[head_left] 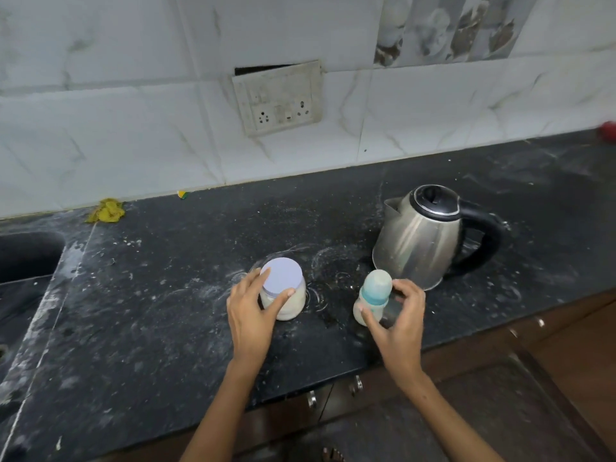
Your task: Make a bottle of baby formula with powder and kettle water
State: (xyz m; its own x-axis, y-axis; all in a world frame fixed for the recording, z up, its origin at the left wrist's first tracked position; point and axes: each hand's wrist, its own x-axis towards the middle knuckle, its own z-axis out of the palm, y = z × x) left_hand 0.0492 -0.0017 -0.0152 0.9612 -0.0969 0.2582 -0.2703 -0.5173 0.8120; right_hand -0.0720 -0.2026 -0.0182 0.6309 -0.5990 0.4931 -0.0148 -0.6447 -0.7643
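Note:
A clear jar of pale powder [289, 305] with a flat lilac lid stands on the black counter [166, 311]. My left hand [251, 315] curls around its left side, thumb and fingers touching the lid's edge. To the right stands a baby bottle [375, 295] with a teal collar and a cloudy cap over the teat. My right hand [398, 323] wraps around its lower body from the right. Behind the bottle sits a steel kettle [420, 236] with a black lid and handle, lid closed, spout pointing left.
A dark sink [26, 255] lies at the far left. A yellow cloth [106, 211] lies at the wall. A switch-and-socket plate [278, 96] hangs on the tiled wall. A red object [608, 131] is at the far right. Cabinet doors with knobs [356, 385] are below the counter edge.

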